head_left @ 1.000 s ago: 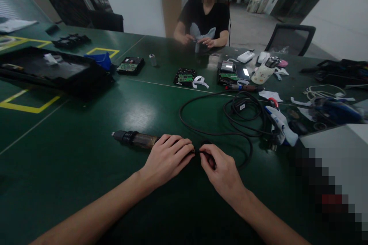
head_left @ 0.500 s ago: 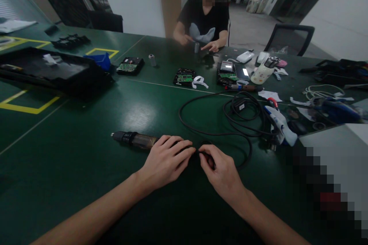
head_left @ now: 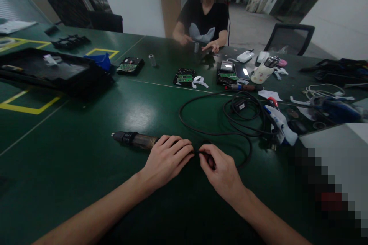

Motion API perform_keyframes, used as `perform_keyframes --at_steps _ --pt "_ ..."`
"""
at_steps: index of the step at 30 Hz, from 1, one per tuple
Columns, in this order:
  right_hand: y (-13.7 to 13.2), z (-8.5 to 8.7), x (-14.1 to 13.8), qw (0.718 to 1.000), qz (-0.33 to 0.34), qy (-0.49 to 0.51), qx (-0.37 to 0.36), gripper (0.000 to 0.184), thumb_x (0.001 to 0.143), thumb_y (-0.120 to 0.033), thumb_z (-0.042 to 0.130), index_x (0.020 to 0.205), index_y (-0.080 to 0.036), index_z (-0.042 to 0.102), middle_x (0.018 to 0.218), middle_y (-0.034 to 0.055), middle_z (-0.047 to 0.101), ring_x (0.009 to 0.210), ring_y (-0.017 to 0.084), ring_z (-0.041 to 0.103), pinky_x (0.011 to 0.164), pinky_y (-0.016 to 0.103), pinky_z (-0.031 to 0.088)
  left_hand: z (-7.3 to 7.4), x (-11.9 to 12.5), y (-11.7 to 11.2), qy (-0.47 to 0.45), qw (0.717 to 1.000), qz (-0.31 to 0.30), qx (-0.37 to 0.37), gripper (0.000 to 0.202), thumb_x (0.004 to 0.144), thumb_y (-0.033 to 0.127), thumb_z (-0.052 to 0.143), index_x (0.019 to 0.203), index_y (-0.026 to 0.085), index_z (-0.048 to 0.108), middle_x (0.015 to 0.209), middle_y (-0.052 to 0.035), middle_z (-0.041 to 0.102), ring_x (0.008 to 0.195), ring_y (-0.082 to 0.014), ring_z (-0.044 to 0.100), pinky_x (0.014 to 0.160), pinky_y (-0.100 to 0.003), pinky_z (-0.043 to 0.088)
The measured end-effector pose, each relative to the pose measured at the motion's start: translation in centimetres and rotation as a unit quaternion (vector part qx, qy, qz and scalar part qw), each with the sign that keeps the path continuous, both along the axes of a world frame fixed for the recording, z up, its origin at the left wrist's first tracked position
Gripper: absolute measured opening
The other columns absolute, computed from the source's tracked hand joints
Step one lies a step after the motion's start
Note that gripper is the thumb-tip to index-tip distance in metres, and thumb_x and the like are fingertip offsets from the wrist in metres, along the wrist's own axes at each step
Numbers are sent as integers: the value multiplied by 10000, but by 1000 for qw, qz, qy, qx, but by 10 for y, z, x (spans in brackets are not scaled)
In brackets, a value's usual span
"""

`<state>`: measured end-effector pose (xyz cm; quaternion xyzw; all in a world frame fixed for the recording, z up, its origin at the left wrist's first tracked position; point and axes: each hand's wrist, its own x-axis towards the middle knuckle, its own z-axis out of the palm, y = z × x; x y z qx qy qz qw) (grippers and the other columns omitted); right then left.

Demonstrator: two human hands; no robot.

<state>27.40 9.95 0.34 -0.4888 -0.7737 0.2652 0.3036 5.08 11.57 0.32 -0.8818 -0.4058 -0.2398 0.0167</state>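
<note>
A dark electric screwdriver (head_left: 133, 139) lies on the green table (head_left: 86, 153), its tip pointing left. My left hand (head_left: 168, 159) is wrapped over its rear end. My right hand (head_left: 221, 170) pinches the black cable (head_left: 212, 134) right where it meets the tool's rear. The cable loops away to the right into a coil. The joint between tool and cable is hidden under my fingers.
A person in a black shirt (head_left: 204, 17) sits across the table with hands on a small object. Circuit boards (head_left: 184, 77), a black tray (head_left: 51, 71), a white glue gun (head_left: 280, 122), chargers and white cables (head_left: 322, 92) lie about. A pale box (head_left: 339, 149) stands at right.
My hands and the screwdriver stay almost still. The person opposite has shifted their hands slightly.
</note>
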Motion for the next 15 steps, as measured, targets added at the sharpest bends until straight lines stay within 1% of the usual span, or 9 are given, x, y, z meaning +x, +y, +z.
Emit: perform_keyframes --at_steps 2,7,12,15 --pt "0 0 0 1000 7 2 1 169 1013 -197 574 1175 -229 611 999 34 687 829 170 671 668 265 528 0 0 0 3 1000 6 -3 174 1018 314 592 1153 246 679 1220 -18 719 1084 -221 640 901 -409 440" --pt "1 -1 1 1000 11 2 9 159 1031 -204 548 1169 -226 622 1022 45 687 850 175 672 696 273 537 2 0 -1 -2 1000 -13 -9 262 1006 306 599 1258 265 653 1272 -19 700 1124 -227 628 918 -415 444" --pt "0 0 0 1000 8 -2 11 147 1029 -206 550 1156 -224 622 995 42 686 813 170 667 680 273 536 2 0 0 4 1000 5 -12 185 1020 318 585 1165 251 678 1235 -13 713 1095 -223 634 899 -414 441" --pt "0 0 0 1000 5 -2 8 147 1027 -202 550 1155 -224 619 1008 44 686 827 171 667 684 274 536 3 0 -1 5 1000 0 -18 212 1011 328 594 1195 255 671 1254 -17 707 1107 -230 630 904 -420 443"
